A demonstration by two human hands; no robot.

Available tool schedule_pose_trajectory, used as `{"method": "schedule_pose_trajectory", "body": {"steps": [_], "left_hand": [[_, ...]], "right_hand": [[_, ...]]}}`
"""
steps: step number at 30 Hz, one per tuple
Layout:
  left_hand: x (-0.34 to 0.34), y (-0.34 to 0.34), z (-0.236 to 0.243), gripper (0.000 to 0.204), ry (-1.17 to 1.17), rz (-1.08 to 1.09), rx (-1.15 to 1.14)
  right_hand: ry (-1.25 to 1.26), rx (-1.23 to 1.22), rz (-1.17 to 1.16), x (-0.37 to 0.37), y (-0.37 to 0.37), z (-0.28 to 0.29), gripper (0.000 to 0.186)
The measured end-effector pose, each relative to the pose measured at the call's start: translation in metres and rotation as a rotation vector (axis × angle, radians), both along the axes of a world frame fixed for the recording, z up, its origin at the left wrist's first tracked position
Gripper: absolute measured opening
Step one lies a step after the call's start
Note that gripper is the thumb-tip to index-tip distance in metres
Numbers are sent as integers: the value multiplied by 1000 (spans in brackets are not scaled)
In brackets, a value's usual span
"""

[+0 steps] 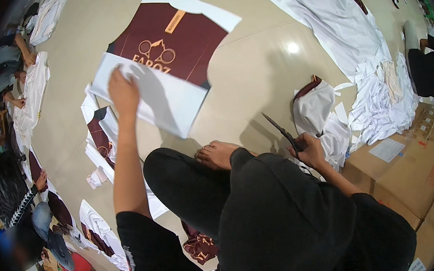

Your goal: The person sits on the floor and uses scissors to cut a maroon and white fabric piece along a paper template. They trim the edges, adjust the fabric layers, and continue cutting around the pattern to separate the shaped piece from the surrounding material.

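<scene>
A maroon shirt-shaped fabric panel [181, 39] with gold print lies on the floor ahead of me, with white margins along its upper edges. Its near part is folded over, so the white underside [173, 111] covers the lower print. My left hand [124, 92] is at the white fold, its fingers curled together at the upper edge of that flap. Off to the right, my right hand [308, 150] is closed round the handles of dark scissors [281, 128]. The blades point up and left, away from the panel.
Maroon-and-white cut pieces [103, 133] lie left of my arm. Rumpled white cloth [316, 110] and a white scrap pile [380, 99] are at right, beside cardboard boxes [413, 169]. Long white fabric [315, 16] stretches across the far right. Other people [42, 220] sit along the left.
</scene>
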State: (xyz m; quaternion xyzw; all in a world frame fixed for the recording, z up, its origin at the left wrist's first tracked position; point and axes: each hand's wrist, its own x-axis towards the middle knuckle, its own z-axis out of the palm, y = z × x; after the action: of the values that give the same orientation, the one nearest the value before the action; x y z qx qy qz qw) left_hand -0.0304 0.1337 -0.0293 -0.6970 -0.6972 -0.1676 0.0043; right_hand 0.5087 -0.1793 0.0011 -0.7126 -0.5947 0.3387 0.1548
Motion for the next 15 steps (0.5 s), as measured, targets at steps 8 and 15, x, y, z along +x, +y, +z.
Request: {"method": "schedule_pose_trajectory", "body": {"steps": [8, 15], "left_hand": [[56, -81, 8, 116, -22, 41, -664], [64, -102, 39, 131, 142, -22, -854]], "right_hand": [[413, -425, -334, -56, 86, 0, 50], [582, -530, -362, -88, 129, -6, 53]]}}
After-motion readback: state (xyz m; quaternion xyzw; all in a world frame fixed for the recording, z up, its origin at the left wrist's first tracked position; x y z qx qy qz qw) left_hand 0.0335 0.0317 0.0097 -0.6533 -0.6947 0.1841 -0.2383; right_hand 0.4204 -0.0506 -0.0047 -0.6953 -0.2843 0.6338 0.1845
